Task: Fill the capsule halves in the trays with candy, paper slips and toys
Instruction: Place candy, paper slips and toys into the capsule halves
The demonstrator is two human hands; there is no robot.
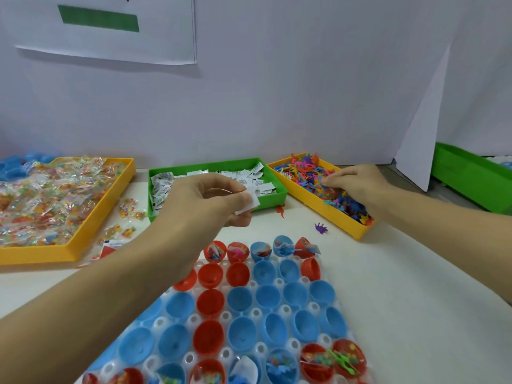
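My left hand (205,206) hovers over the front of the green tray of paper slips (279,194) and pinches a white paper slip (249,205) between thumb and fingers. My right hand (357,187) reaches into the yellow tray of small coloured toys (329,210), fingertips curled down among them; whether it holds one I cannot see. In front lies a clear tray (329,275) of red and blue capsule halves (238,299). The far row and the nearest rows hold candy, slips and toys; the middle rows look empty. A large yellow tray of wrapped candy (91,231) stands at the left.
Loose candy packets (127,209) lie between the candy tray and the green tray. A red toy (281,211) and a purple toy (321,228) lie on the white table. Another green bin (471,178) stands at the far right, blue capsule halves (13,167) at the far left.
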